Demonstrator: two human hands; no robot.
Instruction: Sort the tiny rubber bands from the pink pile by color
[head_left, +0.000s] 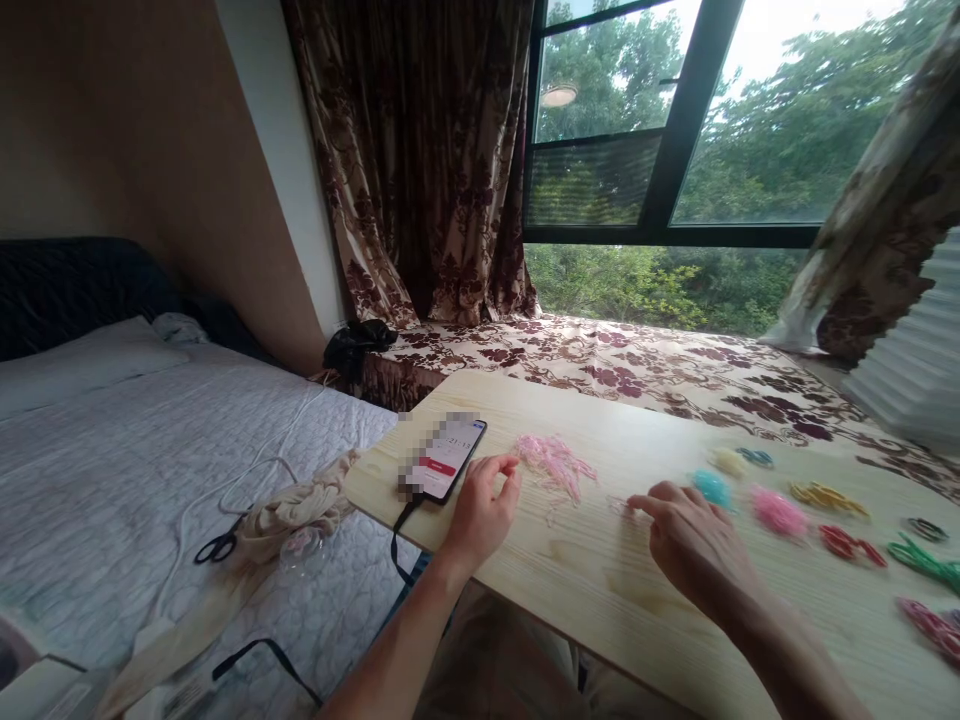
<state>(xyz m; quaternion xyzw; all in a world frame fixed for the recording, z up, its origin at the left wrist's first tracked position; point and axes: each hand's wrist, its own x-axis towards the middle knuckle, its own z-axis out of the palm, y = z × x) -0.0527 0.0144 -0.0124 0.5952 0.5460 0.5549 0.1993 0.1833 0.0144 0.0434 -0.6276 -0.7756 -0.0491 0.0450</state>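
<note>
My left hand [486, 503] is over the near edge of the wooden table [600, 580], beside a phone [452, 462]. Its thumb and fingertips come close together, and whatever may be between them is too small to make out. A loose heap of thin pink strands [555, 462] lies just beyond it. My right hand [686, 530] is lower over the table's middle, index finger pointing left at a few faint pink strands [619, 505]. Its other fingers are curled, their tips partly hidden. Right of it are a turquoise bundle [711, 488] and a bright pink bundle [780, 512].
Yellow [829, 498], red [852, 545] and green [924, 560] bundles lie at the table's right. A black cord [400, 545] hangs from the phone. Scissors [217, 547] and bunched cloth [300, 510] rest on the bed [97, 450] at left. Beyond the table is a flowered window seat [622, 365].
</note>
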